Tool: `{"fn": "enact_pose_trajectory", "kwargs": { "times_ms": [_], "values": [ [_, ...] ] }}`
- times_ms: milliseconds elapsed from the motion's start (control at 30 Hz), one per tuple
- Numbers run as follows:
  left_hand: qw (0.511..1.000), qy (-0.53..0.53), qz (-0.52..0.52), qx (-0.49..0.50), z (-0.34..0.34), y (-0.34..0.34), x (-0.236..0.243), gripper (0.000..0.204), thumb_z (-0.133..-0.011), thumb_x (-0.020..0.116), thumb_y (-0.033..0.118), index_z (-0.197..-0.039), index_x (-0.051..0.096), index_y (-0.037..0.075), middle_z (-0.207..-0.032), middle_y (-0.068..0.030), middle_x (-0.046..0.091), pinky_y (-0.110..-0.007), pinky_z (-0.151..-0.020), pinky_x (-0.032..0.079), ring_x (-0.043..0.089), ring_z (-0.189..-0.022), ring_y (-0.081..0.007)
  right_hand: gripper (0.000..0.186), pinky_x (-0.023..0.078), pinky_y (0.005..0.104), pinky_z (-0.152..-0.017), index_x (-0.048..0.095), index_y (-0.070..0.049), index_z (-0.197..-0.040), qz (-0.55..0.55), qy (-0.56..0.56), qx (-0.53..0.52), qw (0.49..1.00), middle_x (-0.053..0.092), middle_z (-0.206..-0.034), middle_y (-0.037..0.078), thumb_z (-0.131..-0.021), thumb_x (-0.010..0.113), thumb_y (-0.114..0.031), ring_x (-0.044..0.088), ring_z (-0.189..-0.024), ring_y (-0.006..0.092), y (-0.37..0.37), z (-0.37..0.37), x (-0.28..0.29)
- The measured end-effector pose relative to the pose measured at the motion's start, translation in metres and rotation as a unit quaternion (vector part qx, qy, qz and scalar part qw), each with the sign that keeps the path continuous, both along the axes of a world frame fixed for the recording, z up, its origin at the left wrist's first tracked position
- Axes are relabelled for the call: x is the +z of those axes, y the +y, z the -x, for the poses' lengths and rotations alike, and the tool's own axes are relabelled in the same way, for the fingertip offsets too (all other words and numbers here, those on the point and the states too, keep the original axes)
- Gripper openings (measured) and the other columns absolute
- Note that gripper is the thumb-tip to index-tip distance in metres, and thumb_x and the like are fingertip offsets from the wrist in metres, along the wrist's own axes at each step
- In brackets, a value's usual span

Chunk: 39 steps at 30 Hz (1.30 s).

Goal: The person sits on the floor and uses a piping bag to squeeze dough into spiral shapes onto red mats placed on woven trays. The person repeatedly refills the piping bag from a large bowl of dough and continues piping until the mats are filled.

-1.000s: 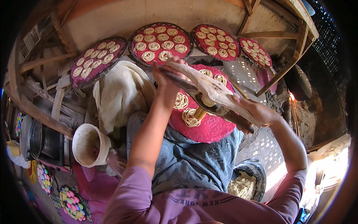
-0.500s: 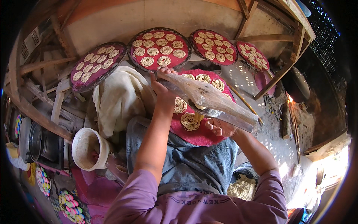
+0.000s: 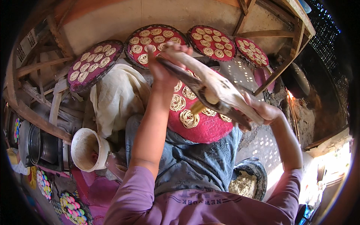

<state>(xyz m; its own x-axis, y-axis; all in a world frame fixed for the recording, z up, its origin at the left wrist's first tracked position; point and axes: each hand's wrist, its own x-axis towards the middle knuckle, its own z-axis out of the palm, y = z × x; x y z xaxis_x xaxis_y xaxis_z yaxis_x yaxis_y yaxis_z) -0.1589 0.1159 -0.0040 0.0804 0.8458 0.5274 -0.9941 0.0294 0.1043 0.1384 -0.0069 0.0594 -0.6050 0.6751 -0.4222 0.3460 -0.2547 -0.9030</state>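
Observation:
A long wooden noodle press (image 3: 221, 88), made of two flat bars, slants above my lap between my hands. My left hand (image 3: 165, 63) is closed round its upper left end, thumb pointing up. At the lower right end my right hand (image 3: 264, 108) wraps over both bars, its fingers partly hidden. A short yellowish cylinder (image 3: 197, 107) juts down from the middle of the press. Below it a round tray with a red cover (image 3: 208, 131) rests at my knees. Coiled noodle nests (image 3: 189, 119) lie on the tray; the press hides some of them.
Several round red trays (image 3: 90, 77) of noodle nests lean along the back wall. A white cloth (image 3: 118, 95) and a white bucket (image 3: 77, 150) are at the left. A dark basin of pale dough (image 3: 243, 185) stands by my right hip. A fire (image 3: 289, 94) burns at the right.
My right hand has moved from beneath the press, near the cylinder, out to its right end and grips it. The press has tilted, its left end rising with my left hand.

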Motion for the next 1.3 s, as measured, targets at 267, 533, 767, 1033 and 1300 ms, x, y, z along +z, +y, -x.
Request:
{"fn": "enact_pose_trajectory", "kwargs": {
  "times_ms": [267, 533, 767, 1033, 1300],
  "values": [
    [0.994, -0.042, 0.075, -0.072, -0.062, -0.012, -0.043, 0.047, -0.086, 0.043, 0.054, -0.086, 0.056, 0.009, -0.08, -0.0043, 0.054, -0.039, -0.085, 0.041, 0.053, -0.08, -0.0223, 0.075, 0.047, 0.0291, -0.045, 0.06, 0.0, -0.095, 0.035, -0.178, -0.065, 0.981, 0.058, -0.062, 0.01, -0.097, 0.024, -0.065, 0.057, -0.048, 0.0156, -0.028, -0.003, 0.012],
    [0.986, -0.059, 0.133, -0.078, -0.066, -0.028, -0.025, 0.059, -0.091, 0.025, 0.058, -0.078, 0.055, 0.009, -0.073, -0.0054, 0.054, -0.041, -0.079, 0.041, 0.053, -0.074, -0.0234, 0.071, 0.045, 0.0287, -0.042, 0.06, -0.001, -0.092, 0.012, -0.212, -0.101, 0.972, 0.056, -0.059, 0.007, -0.099, 0.025, -0.062, 0.057, -0.047, 0.0148, -0.051, -0.007, 0.043],
    [0.989, -0.048, 0.103, -0.09, -0.049, -0.02, -0.01, 0.056, -0.089, 0.029, 0.059, -0.077, 0.053, 0.01, -0.07, -0.0037, 0.053, -0.04, -0.074, 0.042, 0.052, -0.069, -0.0222, 0.071, 0.042, 0.0293, -0.039, 0.062, -0.002, -0.083, -0.054, -0.231, -0.126, 0.963, 0.054, -0.054, 0.005, -0.097, 0.029, -0.064, 0.054, -0.044, 0.0128, -0.05, 0.006, 0.031],
    [0.992, -0.057, 0.052, -0.101, -0.083, -0.023, -0.057, 0.033, -0.082, 0.061, 0.047, -0.082, 0.059, 0.014, -0.073, 0.0009, 0.059, -0.036, -0.078, 0.044, 0.057, -0.071, -0.0174, 0.078, 0.047, 0.0294, -0.042, 0.061, 0.001, -0.091, -0.011, -0.227, -0.095, 0.969, 0.058, -0.061, 0.01, -0.095, 0.027, -0.068, 0.058, -0.047, 0.017, -0.057, -0.034, 0.012],
    [0.988, -0.093, -0.025, -0.121, -0.08, -0.008, -0.07, 0.023, -0.088, 0.062, 0.038, -0.081, 0.06, 0.016, -0.074, 0.0046, 0.064, -0.033, -0.078, 0.046, 0.061, -0.072, -0.0132, 0.094, 0.057, 0.0386, -0.054, 0.046, -0.004, -0.132, 0.2, 0.305, -0.192, 0.911, 0.062, -0.088, 0.022, -0.086, 0.019, -0.081, 0.062, -0.056, 0.028, -0.042, -0.019, -0.1]
  ]
}}
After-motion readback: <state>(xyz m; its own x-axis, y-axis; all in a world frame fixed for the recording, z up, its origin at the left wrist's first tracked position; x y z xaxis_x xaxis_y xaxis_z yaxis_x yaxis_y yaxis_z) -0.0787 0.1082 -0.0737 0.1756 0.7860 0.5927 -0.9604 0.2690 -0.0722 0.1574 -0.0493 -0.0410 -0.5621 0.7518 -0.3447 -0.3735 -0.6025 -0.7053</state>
